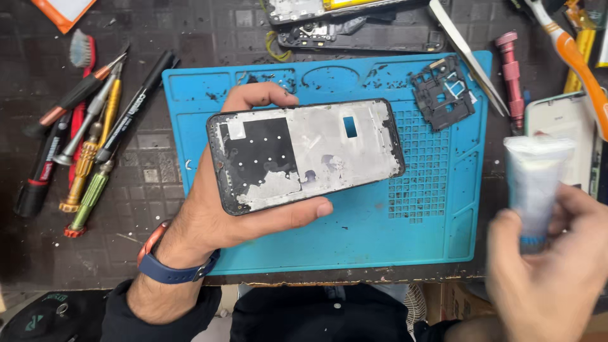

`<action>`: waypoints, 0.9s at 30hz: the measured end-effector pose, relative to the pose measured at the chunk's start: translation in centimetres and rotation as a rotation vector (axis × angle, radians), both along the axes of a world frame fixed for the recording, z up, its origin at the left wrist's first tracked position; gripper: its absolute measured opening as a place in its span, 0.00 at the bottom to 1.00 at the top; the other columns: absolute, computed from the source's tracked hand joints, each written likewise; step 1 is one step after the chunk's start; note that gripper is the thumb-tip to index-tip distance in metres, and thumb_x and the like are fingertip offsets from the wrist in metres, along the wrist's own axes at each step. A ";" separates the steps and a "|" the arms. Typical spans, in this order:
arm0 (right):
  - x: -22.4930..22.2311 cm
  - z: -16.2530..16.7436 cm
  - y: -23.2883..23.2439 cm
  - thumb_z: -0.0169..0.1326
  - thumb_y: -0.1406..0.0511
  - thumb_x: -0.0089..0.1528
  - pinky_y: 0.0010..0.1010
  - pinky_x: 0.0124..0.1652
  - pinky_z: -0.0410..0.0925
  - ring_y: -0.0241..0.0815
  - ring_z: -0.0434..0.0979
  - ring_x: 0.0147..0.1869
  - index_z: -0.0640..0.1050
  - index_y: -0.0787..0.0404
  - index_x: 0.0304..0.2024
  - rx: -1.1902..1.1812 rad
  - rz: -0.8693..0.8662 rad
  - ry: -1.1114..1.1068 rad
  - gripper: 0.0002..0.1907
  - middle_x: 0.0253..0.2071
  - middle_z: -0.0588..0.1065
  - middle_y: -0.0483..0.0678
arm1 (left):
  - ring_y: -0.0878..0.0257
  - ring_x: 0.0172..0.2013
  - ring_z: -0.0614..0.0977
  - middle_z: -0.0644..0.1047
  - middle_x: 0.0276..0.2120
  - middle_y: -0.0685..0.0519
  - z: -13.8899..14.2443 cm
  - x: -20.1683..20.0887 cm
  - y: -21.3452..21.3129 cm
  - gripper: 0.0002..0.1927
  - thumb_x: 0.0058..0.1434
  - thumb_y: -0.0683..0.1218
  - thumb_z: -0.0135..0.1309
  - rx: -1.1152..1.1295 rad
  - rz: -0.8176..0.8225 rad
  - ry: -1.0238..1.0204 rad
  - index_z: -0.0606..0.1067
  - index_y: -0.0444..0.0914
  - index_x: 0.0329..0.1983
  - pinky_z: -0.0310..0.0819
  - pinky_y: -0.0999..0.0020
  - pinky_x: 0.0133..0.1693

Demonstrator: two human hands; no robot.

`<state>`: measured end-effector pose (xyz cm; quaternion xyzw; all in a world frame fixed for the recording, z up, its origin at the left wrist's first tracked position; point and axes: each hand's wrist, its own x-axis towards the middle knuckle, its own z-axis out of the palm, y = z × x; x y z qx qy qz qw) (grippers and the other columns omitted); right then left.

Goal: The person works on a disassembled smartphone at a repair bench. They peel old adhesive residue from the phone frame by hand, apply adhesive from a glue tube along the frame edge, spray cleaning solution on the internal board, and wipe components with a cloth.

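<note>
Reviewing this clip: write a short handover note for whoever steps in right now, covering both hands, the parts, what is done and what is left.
Left hand: holds the phone frame open side up, over the blue mat.
Right hand: holds a white tube, blurred, off the mat's right edge.
Parts: black bracket on the mat's top right; screwdrivers to the left; tweezers at top right.
Done: frame stripped bare, old residue showing.
Left: nothing from the tube on the frame yet.
</note>
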<state>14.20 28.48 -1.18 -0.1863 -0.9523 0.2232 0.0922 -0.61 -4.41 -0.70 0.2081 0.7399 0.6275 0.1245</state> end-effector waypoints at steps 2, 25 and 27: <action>0.6 0.0 0.4 0.58 0.68 0.68 0.30 0.59 0.65 0.41 0.68 0.54 0.63 0.73 0.62 -0.298 -0.006 0.081 0.26 0.54 0.66 0.56 | 0.66 0.56 0.76 0.66 0.60 0.52 0.4 -0.3 0.0 0.43 0.51 0.50 0.77 0.010 -0.011 -0.027 0.65 0.35 0.64 0.77 0.70 0.56; 1.1 -1.0 -8.6 0.58 0.54 0.72 0.49 0.51 0.79 0.47 0.74 0.50 0.65 0.71 0.56 -1.062 -0.067 0.452 0.28 0.49 0.64 0.56 | 0.56 0.49 0.79 0.74 0.47 0.48 1.7 2.0 -0.4 0.43 0.40 0.51 0.77 -0.265 0.255 0.109 0.65 0.35 0.53 0.76 0.60 0.53; 1.2 -1.1 -8.6 0.58 0.54 0.73 0.49 0.51 0.79 0.47 0.74 0.50 0.65 0.70 0.56 -1.036 -0.062 0.451 0.27 0.49 0.64 0.55 | 0.53 0.49 0.78 0.75 0.46 0.48 1.9 1.5 -0.8 0.43 0.39 0.54 0.77 -0.390 0.218 0.238 0.66 0.35 0.53 0.68 0.51 0.58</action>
